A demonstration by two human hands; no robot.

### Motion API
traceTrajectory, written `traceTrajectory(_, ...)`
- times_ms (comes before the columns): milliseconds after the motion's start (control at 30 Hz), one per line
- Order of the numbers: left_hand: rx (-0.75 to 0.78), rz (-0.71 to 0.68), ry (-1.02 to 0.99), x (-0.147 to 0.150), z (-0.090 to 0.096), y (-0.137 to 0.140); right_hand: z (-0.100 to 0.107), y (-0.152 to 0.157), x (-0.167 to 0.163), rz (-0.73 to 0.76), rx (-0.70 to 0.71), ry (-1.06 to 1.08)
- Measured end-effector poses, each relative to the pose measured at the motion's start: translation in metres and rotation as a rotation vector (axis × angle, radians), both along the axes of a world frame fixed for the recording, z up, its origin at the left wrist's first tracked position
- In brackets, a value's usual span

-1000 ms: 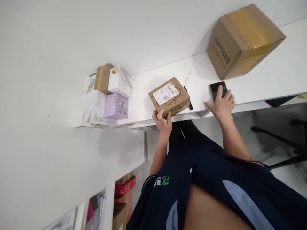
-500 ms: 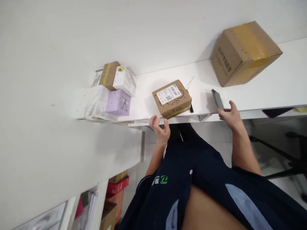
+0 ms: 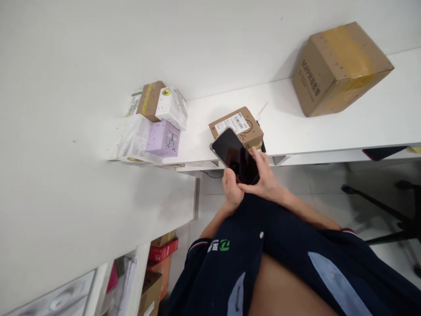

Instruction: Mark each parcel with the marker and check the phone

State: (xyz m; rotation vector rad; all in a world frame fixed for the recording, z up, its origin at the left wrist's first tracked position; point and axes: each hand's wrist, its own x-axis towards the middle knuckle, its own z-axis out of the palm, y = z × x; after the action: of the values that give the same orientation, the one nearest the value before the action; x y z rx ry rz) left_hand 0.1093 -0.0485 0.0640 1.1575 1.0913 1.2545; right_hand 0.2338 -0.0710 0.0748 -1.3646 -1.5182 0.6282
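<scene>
Head view: holding a phone [image 3: 236,157], its screen dark, between both hands ahead of the torso. Clamping the lower left side with the left hand [image 3: 232,189], mostly hiding its fingers from sight. Clamping the lower right side with the right hand [image 3: 265,177], setting fingers along the edge and the thumb across the bottom corner. Keeping both hands close together; being unable to tell whether touching each other.

Hanging the phone past the near edge of the white desk [image 3: 279,127], overlapping in sight the parcel [image 3: 252,137] and covering part of its shipping label [image 3: 239,123]; being unable to confirm any contact with the parcel. Standing well apart: a large carton [image 3: 342,72] to the right, a purple box [image 3: 163,139] to the left.

Judging the step in hand as steadying the phone two-handed, screen up; judging any next move as calling for a firm grip and for clearing the parcel.

Differing from half a second ago: no longer gripping the phone tilted over the desk with the right hand alone; no longer leaving the left hand empty beside the parcel. Finding the parcel lying in much the same place.
</scene>
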Motion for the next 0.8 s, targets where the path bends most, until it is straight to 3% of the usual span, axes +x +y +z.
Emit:
traceTrajectory(133, -0.219, 0.068, -0.375, -0.008, 0.01, 0.0, -0.007, 0.007, -0.017, 0.052, -0.012, 0.25)
traceTrajectory(267, -0.406, 0.122, -0.554, -0.007, 0.021, 0.001, -0.007, 0.01, -0.03, -0.02, -0.002, 0.531)
traceTrajectory(433, -0.475, 0.15, -0.621, 0.002, 0.027, 0.001, -0.005, 0.012, -0.032, -0.143, 0.035, 0.596)
traceTrajectory(800, -0.496, 0.158, -0.658, 0.005, 0.029, 0.002, -0.001, 0.013, -0.032, -0.147, -0.009, 0.689)
